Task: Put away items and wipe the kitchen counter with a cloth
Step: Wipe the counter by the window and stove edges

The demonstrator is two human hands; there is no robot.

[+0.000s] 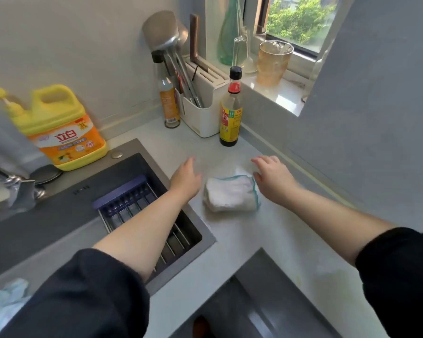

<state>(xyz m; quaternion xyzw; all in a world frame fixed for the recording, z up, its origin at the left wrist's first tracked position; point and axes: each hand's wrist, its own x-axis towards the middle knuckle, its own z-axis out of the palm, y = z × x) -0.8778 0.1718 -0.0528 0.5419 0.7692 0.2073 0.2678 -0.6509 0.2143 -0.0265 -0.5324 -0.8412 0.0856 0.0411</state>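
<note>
Folded white cloth (231,193) | between left hand (186,178), spread, empty, and right hand (272,178), spread, empty | advice: press palm flat, wipe counter (266,240) in overlapping strokes.

White cloth (231,193), teal-edged

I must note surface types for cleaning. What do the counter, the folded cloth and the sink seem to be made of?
Counter: pale, smooth, faintly glossy, probably stone or composite. Folded cloth: white soft woven fabric with teal stitched edge, likely cotton. Sink: grey brushed metal rim, apparently stainless steel.
</note>
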